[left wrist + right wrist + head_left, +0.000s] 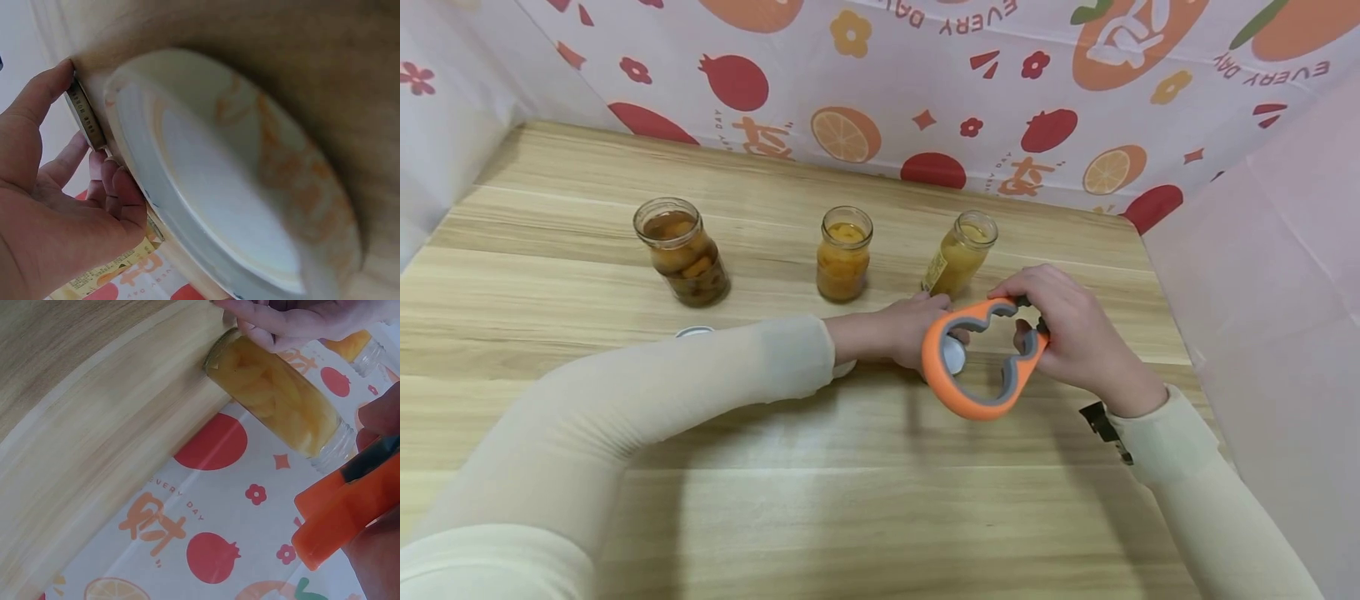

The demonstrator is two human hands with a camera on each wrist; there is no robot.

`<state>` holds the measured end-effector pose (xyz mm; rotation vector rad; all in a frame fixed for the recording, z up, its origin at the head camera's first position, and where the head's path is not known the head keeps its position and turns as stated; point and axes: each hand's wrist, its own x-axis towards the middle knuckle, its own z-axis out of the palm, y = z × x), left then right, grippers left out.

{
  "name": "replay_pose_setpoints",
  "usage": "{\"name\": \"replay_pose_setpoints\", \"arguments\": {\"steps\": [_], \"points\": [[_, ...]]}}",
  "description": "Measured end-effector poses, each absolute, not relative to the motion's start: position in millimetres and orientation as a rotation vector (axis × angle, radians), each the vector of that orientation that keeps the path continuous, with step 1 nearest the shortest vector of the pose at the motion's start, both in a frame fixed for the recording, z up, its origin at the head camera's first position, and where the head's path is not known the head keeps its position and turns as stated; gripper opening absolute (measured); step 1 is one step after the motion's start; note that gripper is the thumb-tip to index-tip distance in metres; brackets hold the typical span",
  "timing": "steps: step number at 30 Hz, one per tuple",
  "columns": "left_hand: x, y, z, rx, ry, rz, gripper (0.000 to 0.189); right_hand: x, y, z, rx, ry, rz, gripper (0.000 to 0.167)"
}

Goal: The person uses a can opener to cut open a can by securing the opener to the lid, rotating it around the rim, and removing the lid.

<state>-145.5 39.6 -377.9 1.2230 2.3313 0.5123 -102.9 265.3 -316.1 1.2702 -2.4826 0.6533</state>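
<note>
My left hand [910,332] is low over the table, its fingers and thumb pinching the edge of a small metal jar lid [86,117]. Seen from above, the pale face of that lid shows through the loop of an orange jar opener [934,362] with grey notched inner edges. My right hand [1067,333] grips the opener by its narrow end, above the table. Just behind the hands is an uncovered glass jar of yellow fruit [957,260]. A second lid [231,194], white inside, lies under my left wrist and looms large in the left wrist view.
An uncovered jar of orange fruit [842,262] stands at the middle back, and a wider uncovered jar with brown contents [692,262] at the left. Another lid [695,331] is mostly hidden by my left sleeve. A fruit-printed sheet [880,83] hangs behind the table.
</note>
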Motion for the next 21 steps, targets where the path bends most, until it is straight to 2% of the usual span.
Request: {"name": "replay_pose_setpoints", "arguments": {"steps": [4,10,13,21], "points": [[-145,40,-377,1.176,2.326,0.534,0.048,-103,266,-312,1.271,-2.479,0.646,0.044],[-143,32,-371,1.16,2.304,0.622,0.071,-104,271,-307,1.223,-2.485,0.624,0.044],[-141,21,-361,1.159,2.308,0.729,0.076,-103,275,-306,1.165,-2.499,0.614,0.043],[-124,-19,-317,1.152,2.268,1.067,0.054,-102,282,-309,0.938,-2.509,0.664,0.044]]}}
